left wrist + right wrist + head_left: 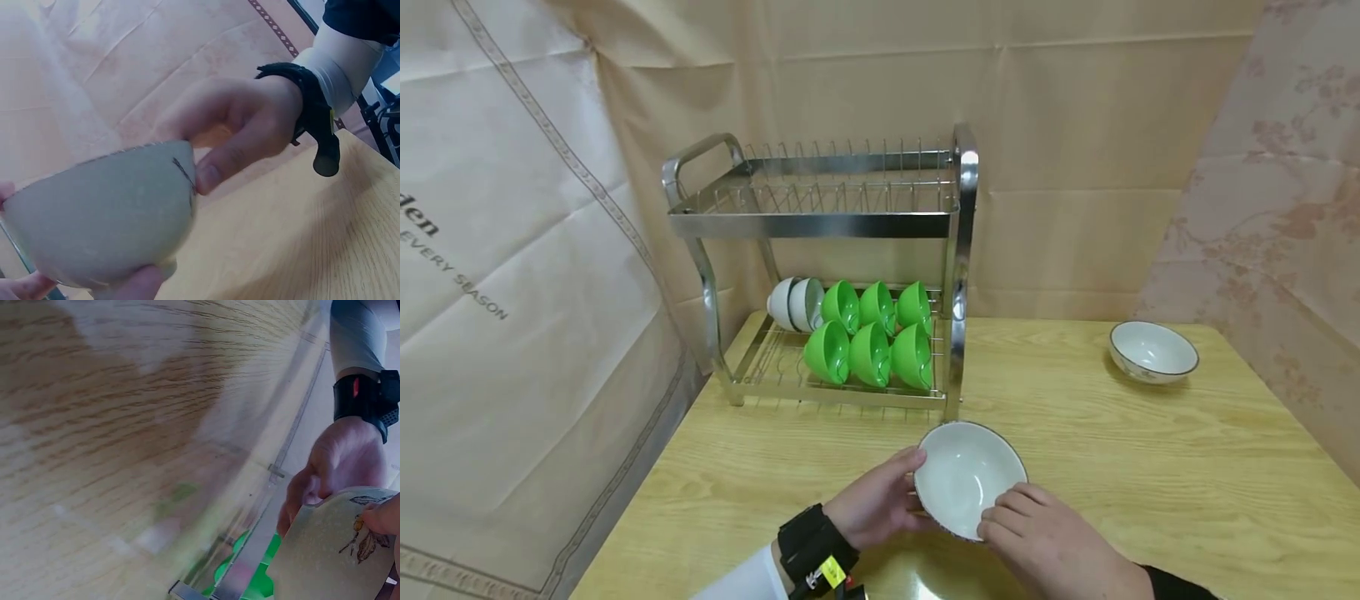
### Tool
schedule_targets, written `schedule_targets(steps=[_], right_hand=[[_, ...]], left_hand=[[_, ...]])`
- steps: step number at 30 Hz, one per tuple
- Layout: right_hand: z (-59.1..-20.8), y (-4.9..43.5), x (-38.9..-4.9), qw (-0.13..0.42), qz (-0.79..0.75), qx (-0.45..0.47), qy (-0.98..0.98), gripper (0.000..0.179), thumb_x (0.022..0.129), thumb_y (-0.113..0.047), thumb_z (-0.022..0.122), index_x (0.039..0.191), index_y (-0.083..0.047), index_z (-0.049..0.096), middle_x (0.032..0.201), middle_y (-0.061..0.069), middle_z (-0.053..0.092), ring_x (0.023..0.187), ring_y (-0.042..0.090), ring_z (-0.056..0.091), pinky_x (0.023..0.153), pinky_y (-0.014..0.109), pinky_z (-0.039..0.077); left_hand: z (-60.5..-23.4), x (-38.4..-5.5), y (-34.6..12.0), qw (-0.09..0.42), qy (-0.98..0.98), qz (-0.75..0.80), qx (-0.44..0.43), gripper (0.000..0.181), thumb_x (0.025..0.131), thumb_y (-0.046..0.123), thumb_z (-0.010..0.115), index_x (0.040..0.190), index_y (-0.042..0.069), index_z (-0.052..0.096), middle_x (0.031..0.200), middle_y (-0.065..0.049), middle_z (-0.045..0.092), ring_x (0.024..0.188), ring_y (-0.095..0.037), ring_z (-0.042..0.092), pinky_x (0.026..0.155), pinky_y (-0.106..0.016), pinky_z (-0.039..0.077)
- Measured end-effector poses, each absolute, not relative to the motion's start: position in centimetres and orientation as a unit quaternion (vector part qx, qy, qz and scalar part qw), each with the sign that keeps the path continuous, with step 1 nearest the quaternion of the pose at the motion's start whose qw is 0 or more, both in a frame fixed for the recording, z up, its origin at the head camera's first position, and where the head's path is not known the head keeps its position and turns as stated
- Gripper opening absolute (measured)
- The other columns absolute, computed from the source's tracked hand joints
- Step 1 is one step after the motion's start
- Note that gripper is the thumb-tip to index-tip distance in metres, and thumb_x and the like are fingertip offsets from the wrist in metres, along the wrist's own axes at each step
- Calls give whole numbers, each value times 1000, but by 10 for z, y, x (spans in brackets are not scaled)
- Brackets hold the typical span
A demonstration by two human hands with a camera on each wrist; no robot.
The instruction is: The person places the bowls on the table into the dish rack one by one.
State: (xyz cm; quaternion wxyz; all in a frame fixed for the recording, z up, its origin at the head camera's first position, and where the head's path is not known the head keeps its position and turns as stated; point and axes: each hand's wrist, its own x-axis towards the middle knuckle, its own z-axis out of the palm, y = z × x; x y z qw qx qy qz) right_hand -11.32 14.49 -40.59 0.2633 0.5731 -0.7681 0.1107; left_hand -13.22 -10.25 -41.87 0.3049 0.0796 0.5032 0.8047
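A white bowl [967, 475] with a thin dark rim is held tilted above the table, its inside facing the head camera. My left hand [883, 504] grips its left side, thumb at the rim and fingers behind. On the lower right rim, my right hand [1052, 533] pinches the wall, fingers inside; its thumb [209, 178] presses the outside in the left wrist view. A dark plant pattern marks the outer wall of the bowl [325, 550] in the right wrist view. Most of the left fingers are hidden behind the bowl in the head view.
A two-tier metal dish rack [820, 225] stands behind the hands. On its lower tier are several green bowls [870, 354] and two white bowls [806, 303], set on edge. Another white bowl [1153, 352] sits upright at the table's [1075, 433] back right. Cloth hangs behind and at both sides.
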Motion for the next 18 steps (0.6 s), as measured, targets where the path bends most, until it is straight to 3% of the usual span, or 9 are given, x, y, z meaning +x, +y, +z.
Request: schedule_targets(steps=[7, 10, 14, 18], right_hand=[[-411, 138, -117, 267, 84, 576, -768, 25, 81, -8, 49, 101, -13, 63, 95, -4, 63, 93, 17, 55, 87, 38, 46], [-411, 132, -118, 253, 103, 571, -774, 23, 90, -10, 45, 104, -14, 62, 102, -4, 63, 101, 16, 54, 90, 40, 47], [-411, 126, -123, 226, 131, 548, -795, 21, 98, -27, 53, 112, -13, 63, 116, 2, 62, 112, 20, 51, 91, 43, 50], [-415, 123, -130, 186, 115, 506, -834, 49, 91, -47, 62, 126, -12, 59, 131, 9, 56, 124, 25, 43, 97, 49, 46]], left_hand=[[-415, -127, -113, 271, 519, 807, 74, 63, 101, 31, 48, 149, 1, 21, 136, -27, 40, 113, -37, 49, 95, -62, 42], [-414, -124, -121, 255, 529, 807, 60, 61, 101, 28, 47, 148, 0, 21, 134, -27, 40, 109, -35, 52, 92, -58, 46], [-408, -121, -139, 218, 550, 806, 34, 57, 102, 25, 47, 147, 1, 20, 136, -26, 39, 106, -30, 55, 89, -51, 51], [-400, -120, -163, 148, 590, 794, 6, 56, 101, 21, 50, 145, 2, 21, 138, -29, 35, 109, -30, 54, 87, -49, 52]])
